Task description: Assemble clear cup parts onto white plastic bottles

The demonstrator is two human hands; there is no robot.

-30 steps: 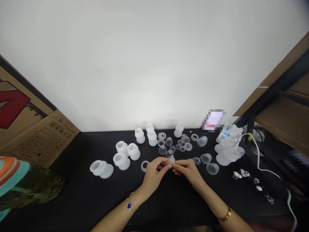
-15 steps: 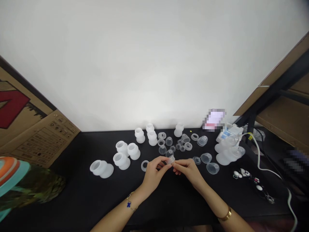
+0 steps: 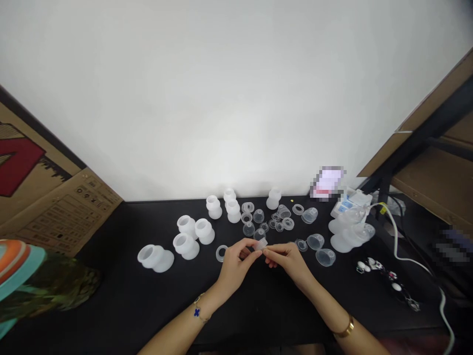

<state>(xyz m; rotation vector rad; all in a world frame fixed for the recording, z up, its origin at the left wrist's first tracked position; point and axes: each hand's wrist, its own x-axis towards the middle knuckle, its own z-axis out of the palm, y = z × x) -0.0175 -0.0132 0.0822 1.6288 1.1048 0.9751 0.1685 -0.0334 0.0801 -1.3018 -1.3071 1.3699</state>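
Head view is showing both hands meeting low over a black tabletop [image 3: 121,315], with a small translucent collar piece [image 3: 262,244] between them. Thumb and fingers of the left hand [image 3: 236,257] are grasping the piece along its left side, while the right hand [image 3: 286,259] is pinching its near right edge between thumb and forefinger, the other fingers curling underneath. The collar piece is tilting in that shared hold, just in front of scattered clear parts.

Beside the left hand, a flat translucent ring [image 3: 218,254] is lying on the table. Farther left, a lone white bottle [image 3: 162,260] is standing open-mouthed; between it and the back wall [image 3: 221,98], a trio of white bottles [image 3: 190,250] and a rear group of three bottles [image 3: 234,213] are standing. Another open bottle [image 3: 274,199] is standing near the wall, behind dome caps [image 3: 249,229], rings and small teats [image 3: 279,227].

To the right of the right hand, two clear caps [image 3: 315,242] are resting close together. Beyond them, two capped bottles [image 3: 353,239] are standing near a white cable [image 3: 395,244], and a beaded strand [image 3: 396,287] is lying in front. A printed carton [image 3: 74,212] is leaning in at the far left.
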